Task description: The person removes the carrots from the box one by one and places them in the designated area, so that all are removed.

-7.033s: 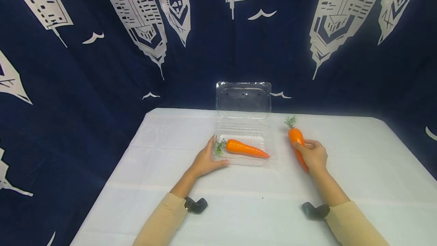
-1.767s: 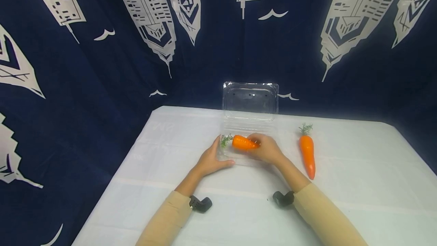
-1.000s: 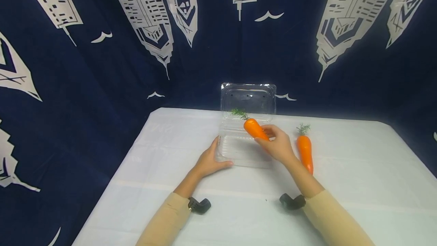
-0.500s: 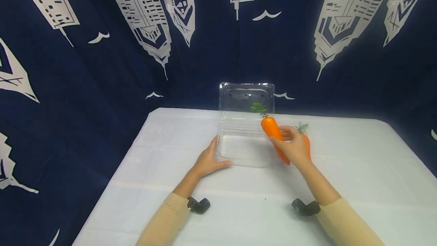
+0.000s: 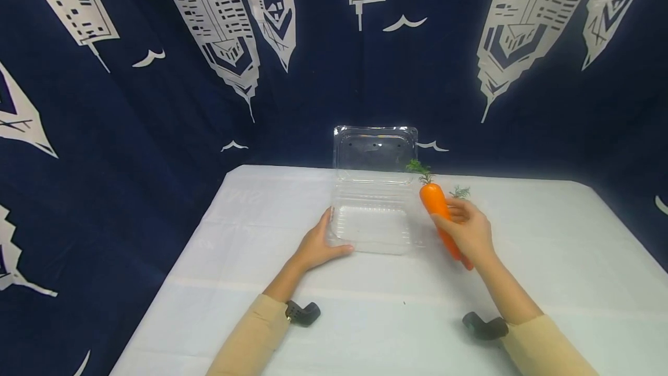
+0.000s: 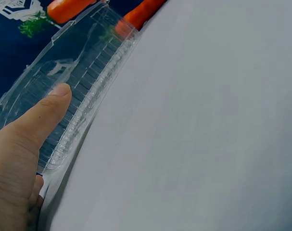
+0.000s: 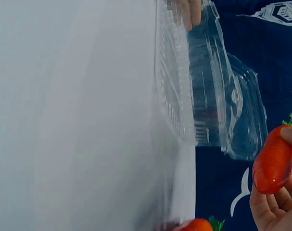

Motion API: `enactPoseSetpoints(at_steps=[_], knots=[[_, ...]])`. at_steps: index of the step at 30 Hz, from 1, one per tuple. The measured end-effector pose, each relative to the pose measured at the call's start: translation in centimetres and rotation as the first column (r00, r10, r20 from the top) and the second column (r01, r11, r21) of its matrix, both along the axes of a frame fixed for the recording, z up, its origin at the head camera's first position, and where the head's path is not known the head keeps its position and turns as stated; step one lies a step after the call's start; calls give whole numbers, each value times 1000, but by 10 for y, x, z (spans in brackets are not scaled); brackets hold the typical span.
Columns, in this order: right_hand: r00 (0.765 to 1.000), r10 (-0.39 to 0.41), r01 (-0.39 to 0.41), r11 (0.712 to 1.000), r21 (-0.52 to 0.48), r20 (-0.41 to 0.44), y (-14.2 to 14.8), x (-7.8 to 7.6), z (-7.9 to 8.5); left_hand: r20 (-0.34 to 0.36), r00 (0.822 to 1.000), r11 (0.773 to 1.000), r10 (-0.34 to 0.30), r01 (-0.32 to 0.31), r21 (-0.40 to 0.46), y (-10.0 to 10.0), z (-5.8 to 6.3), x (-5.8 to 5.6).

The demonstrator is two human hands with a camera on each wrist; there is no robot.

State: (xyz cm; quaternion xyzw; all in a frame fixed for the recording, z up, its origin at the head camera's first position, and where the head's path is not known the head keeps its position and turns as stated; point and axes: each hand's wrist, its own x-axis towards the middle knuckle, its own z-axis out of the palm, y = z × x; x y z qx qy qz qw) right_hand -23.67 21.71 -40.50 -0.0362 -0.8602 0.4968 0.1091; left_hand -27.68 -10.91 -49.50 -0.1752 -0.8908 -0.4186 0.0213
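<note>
My right hand [image 5: 469, 234] pinches an orange carrot with green leafy top [image 5: 433, 199] between thumb and fingers, above the table right of the container. In the right wrist view, the blunt end of this carrot [image 7: 271, 163] faces the camera. A second carrot [image 5: 468, 264] lies behind that hand, mostly hidden; its greens and tip show. My left hand [image 5: 315, 245] holds the near left corner of a clear plastic clamshell container [image 5: 376, 147], whose lid stands up at the back. In the left wrist view, the thumb of that hand [image 6: 44, 113] lies over the container's front wall.
White cloth covers the table [image 5: 386, 329]. Behind and to the left hangs a dark blue curtain [image 5: 313, 97] printed with white buildings and birds. Each wrist wears a dark camera mount [image 5: 302, 313].
My right hand has lifted the carrot out of the container and carried it right, now over the second carrot, which it had earlier let go on the table. The left hand has stayed at the container.
</note>
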Motion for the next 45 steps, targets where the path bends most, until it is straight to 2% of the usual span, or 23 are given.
enactPoseSetpoints(at_steps=[10,17,23,28,34,45], knots=[[996,-62,58,996,67,61,25,9,2,5,1000,1000,7,-7,-5,0,2,0],[990,-101,89,988,128,96,49,14,-2,0,1000,1000,4,-4,-15,0,2,2],[980,-148,130,982,135,135,70,16,-8,3,1000,1000,0,0,-4,1,4,3],[970,-202,178,969,172,138,85,17,-13,11,1000,1000,4,-4,-10,1,4,3],[970,-205,178,965,193,128,98,21,-15,6,1000,1000,9,-9,-13,1,2,3],[951,-258,218,951,220,172,124,19,-19,5,1000,1000,2,-2,-10,2,1,2]])
